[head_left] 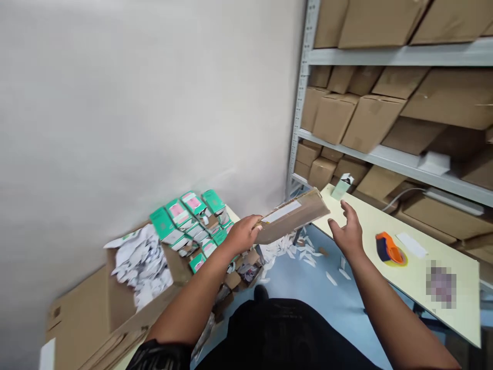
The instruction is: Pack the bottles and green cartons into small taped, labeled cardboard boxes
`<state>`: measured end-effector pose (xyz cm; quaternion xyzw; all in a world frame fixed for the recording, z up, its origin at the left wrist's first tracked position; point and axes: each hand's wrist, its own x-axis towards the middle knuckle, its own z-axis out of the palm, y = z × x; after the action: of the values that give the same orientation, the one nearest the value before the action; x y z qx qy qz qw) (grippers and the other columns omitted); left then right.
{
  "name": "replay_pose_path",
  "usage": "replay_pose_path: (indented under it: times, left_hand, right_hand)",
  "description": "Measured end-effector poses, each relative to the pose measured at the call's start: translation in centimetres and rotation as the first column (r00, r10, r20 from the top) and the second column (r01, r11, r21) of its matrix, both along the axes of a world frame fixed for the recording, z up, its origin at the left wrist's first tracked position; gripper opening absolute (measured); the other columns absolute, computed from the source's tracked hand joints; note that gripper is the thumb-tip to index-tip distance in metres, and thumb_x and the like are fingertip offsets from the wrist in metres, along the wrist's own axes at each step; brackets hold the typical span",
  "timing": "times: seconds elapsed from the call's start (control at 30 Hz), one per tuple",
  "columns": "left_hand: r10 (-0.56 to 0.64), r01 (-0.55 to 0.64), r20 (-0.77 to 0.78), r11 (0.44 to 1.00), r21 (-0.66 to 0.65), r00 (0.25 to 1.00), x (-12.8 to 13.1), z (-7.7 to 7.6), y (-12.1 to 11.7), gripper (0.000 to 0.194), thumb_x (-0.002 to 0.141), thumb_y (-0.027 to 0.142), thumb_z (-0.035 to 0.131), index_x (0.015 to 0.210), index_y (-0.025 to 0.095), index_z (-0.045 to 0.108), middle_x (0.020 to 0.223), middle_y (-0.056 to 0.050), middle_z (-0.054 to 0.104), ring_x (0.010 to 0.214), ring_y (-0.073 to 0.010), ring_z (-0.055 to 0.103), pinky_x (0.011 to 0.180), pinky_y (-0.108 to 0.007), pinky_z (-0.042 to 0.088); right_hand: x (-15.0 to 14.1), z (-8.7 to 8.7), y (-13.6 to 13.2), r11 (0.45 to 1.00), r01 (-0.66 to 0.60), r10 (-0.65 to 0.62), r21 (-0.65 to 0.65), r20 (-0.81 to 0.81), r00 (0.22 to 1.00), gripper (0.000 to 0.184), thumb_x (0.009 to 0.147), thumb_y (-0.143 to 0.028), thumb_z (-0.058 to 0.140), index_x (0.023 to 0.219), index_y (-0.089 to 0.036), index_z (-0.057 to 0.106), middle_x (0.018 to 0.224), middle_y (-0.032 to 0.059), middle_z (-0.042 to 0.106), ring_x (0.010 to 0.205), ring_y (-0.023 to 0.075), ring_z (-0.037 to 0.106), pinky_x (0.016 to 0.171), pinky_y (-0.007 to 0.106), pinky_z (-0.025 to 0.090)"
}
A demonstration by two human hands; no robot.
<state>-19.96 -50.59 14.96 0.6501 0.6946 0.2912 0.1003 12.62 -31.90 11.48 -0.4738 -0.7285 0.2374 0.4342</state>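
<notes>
My left hand (242, 234) grips the near end of a flat brown cardboard parcel (292, 220) with a white label on it, holding it out in the air over the gap between two tables. My right hand (348, 231) is just right of the parcel's far end, fingers spread and empty, hovering at the edge of a pale yellow table (423, 277). The two hands are about a parcel's length apart.
An orange tape dispenser (389, 248) and a white slip lie on the yellow table. Green-and-pink small boxes (188, 218) are stacked at left beside an open carton of white paper scraps (140, 264). Metal shelving (304, 103) holds brown cartons. White scraps litter the blue floor (308, 277).
</notes>
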Motion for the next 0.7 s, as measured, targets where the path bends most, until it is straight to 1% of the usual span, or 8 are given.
replay_pose_path:
  times: [0.13,0.23,0.33,0.47,0.53,0.6,0.63,0.7]
  left_hand:
    - [-0.298,0.29,-0.192,0.955,-0.07,0.935,1.7,0.0,7.7,0.031,0.102,0.025,0.049,0.128,0.021,0.067,0.119,-0.01,0.074,0.113,-0.0257,0.067,0.1,-0.04,0.052]
    - [-0.424,0.417,-0.238,0.905,-0.082,0.874,2.6,-0.4,13.5,0.031,0.101,0.021,0.05,0.127,0.021,0.067,0.116,-0.01,0.074,0.11,-0.0259,0.067,0.096,-0.04,0.053]
    - [-0.527,0.524,-0.242,0.848,-0.08,0.815,3.0,-0.5,19.0,0.03,0.1,0.019,0.051,0.125,0.023,0.068,0.112,-0.009,0.075,0.108,-0.0253,0.068,0.095,-0.039,0.053]
    - [-0.615,0.636,-0.226,0.771,0.03,0.756,2.5,-0.5,25.7,0.034,0.094,0.029,0.067,0.128,0.026,0.068,0.121,-0.01,0.072,0.122,-0.0296,0.063,0.112,-0.05,0.044]
    - [-0.532,0.556,-0.165,0.812,0.179,0.831,2.2,-1.3,28.8,0.052,0.085,0.037,0.077,0.134,0.025,0.064,0.136,-0.013,0.065,0.136,-0.0353,0.053,0.12,-0.057,0.035]
    - [-0.377,0.36,-0.002,0.882,0.302,0.926,2.4,-3.0,31.8,0.065,0.082,0.04,0.08,0.141,0.023,0.059,0.148,-0.016,0.056,0.146,-0.0381,0.043,0.124,-0.06,0.029]
    - [-0.299,0.252,0.112,0.915,0.314,0.948,2.8,-4.2,33.2,0.067,0.083,0.04,0.078,0.144,0.022,0.056,0.152,-0.017,0.052,0.148,-0.0374,0.041,0.124,-0.06,0.029]
    - [-0.177,0.107,0.37,0.973,0.203,0.912,4.1,-6.8,35.7,0.068,0.087,0.042,0.073,0.147,0.022,0.05,0.152,-0.017,0.052,0.146,-0.0341,0.045,0.122,-0.057,0.034]
  right_hand:
    - [2.2,-0.9,1.9,0.995,-0.004,-0.012,-0.098,-0.163,0.987,0.062,0.082,-0.036,0.066,0.143,-0.024,0.059,0.147,0.0103,0.062,0.128,0.0317,0.06,0.098,0.044,0.055]
    - [3.2,-2.3,4.0,0.962,-0.043,-0.038,-0.27,-0.288,0.957,0.042,0.077,-0.035,0.07,0.116,-0.021,0.072,0.117,0.0085,0.076,0.106,0.0281,0.069,0.089,0.039,0.056]
    - [3.8,-3.6,6.4,0.918,0.039,-0.199,-0.395,-0.373,0.906,0.024,0.069,-0.031,0.07,0.09,-0.02,0.074,0.087,0.0039,0.077,0.081,0.023,0.066,0.072,0.033,0.053]
    - [4.5,-4.6,9.1,0.871,0.252,-0.445,-0.421,-0.462,0.767,0.019,0.061,-0.026,0.069,0.078,-0.02,0.073,0.075,0.0006,0.073,0.072,0.0188,0.061,0.068,0.029,0.048]
    - [5.1,-4.8,10.1,0.841,0.342,-0.53,-0.42,-0.504,0.682,0.019,0.06,-0.025,0.068,0.077,-0.019,0.072,0.075,0.0001,0.073,0.072,0.018,0.061,0.069,0.029,0.048]
    - [5.9,-5.0,10.9,0.807,0.41,-0.59,-0.425,-0.538,0.602,0.02,0.059,-0.025,0.068,0.078,-0.019,0.073,0.076,0.0001,0.073,0.073,0.0179,0.061,0.07,0.029,0.048]
    - [6.4,-5.1,11.3,0.792,0.433,-0.611,-0.431,-0.549,0.571,0.021,0.059,-0.025,0.068,0.079,-0.019,0.073,0.077,0.0001,0.073,0.073,0.018,0.062,0.071,0.029,0.049]
    - [7.5,-5.5,12.0,0.766,0.463,-0.643,-0.446,-0.554,0.529,0.022,0.059,-0.026,0.069,0.079,-0.019,0.071,0.076,-0.0003,0.073,0.073,0.0181,0.061,0.07,0.03,0.048]
